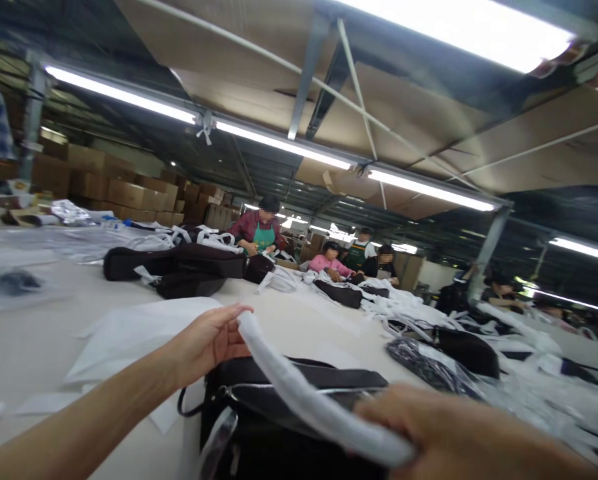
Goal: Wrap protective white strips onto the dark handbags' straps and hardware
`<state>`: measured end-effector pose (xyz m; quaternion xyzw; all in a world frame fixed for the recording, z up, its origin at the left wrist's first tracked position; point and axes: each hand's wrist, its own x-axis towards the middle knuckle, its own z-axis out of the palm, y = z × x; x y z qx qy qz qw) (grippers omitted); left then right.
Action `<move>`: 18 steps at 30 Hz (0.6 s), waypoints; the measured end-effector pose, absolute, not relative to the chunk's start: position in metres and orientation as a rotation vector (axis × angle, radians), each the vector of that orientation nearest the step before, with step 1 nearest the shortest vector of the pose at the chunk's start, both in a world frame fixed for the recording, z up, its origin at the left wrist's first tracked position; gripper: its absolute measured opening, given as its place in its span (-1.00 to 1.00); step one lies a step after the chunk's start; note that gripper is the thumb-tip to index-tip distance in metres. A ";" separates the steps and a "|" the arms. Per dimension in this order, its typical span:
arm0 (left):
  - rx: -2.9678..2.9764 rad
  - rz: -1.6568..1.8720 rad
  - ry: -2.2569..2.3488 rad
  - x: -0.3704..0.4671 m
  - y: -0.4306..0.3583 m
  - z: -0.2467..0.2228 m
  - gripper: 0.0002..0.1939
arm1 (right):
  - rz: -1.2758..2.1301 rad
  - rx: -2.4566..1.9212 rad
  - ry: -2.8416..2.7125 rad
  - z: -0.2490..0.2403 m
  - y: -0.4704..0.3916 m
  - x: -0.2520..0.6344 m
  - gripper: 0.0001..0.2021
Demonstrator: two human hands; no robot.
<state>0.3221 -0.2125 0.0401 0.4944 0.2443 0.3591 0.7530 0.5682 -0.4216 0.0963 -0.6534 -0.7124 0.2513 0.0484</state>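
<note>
1. Two hands on one white wrapped strap (299,395), arched above a black bag (279,443) on the table (303,340)
2. Left hand (206,343): pinching upper end, thumb against fingers
3. Right hand (443,427): grasping near lower end (blurry from where I stand, exact finger placement can't be told)
4. Handling, my guess: light, bendy, wrapping slippery and easily torn; best held near both ends, gently
</note>
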 end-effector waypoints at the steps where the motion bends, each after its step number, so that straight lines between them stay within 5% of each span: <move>1: 1.210 0.796 0.543 0.322 -0.209 0.033 -0.71 | 0.670 -2.027 -2.117 0.112 -0.412 0.582 -0.76; 5: 1.931 0.933 0.798 0.319 -0.195 0.001 -0.42 | -0.474 -2.359 -1.660 0.165 -0.371 0.632 -0.78; 7: 2.080 0.856 0.871 0.314 -0.190 -0.013 -0.37 | -0.724 -2.514 -1.417 0.166 -0.354 0.645 -0.75; 13: 2.183 0.741 0.915 0.291 -0.186 -0.020 -0.54 | -0.241 -2.544 -1.653 0.111 -0.322 0.636 -0.82; 18: 2.067 0.587 0.989 0.275 -0.189 -0.021 -0.63 | 0.061 -2.152 -2.258 0.090 -0.321 0.604 -0.79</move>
